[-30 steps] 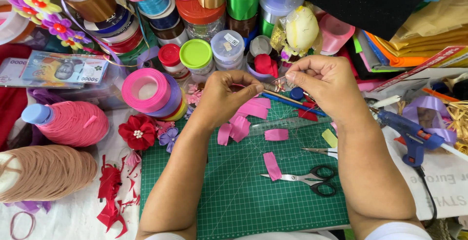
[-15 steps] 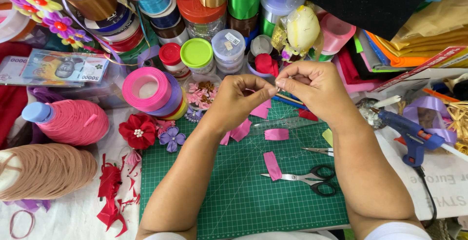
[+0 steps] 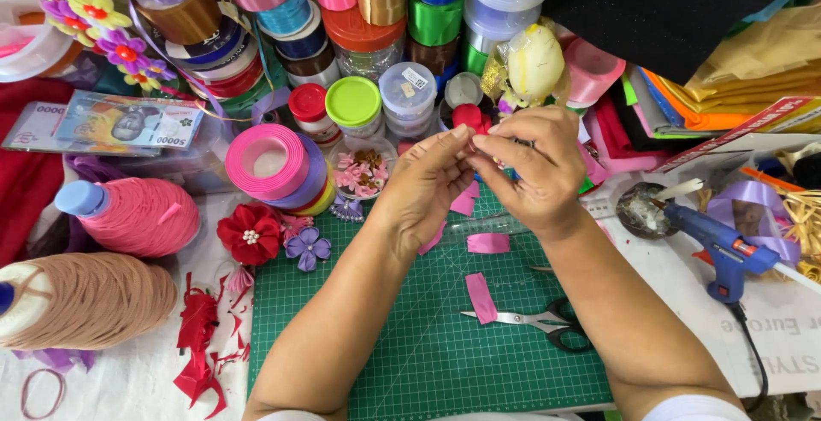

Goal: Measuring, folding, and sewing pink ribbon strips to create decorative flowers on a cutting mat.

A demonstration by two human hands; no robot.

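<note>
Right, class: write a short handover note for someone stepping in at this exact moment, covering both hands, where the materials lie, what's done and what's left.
Left hand and right hand: raised above the green cutting mat, fingertips pinched together on something small; what it is cannot be made out.
Materials: cut pink ribbon pieces on the mat, scissors beside them, blue glue gun to the right, pink ribbon roll to the left.
Done: several pieces cut; red flower and purple flower finished.
Left: loose pieces still unassembled.

Pretty packed craft table here: a green cutting mat (image 3: 445, 344) sits on a white table cover (image 3: 128, 378), stacked ribbon spools (image 3: 282, 11) crowd the back edge, dark cloth (image 3: 676, 11) behind. Light's bright and even.
</note>
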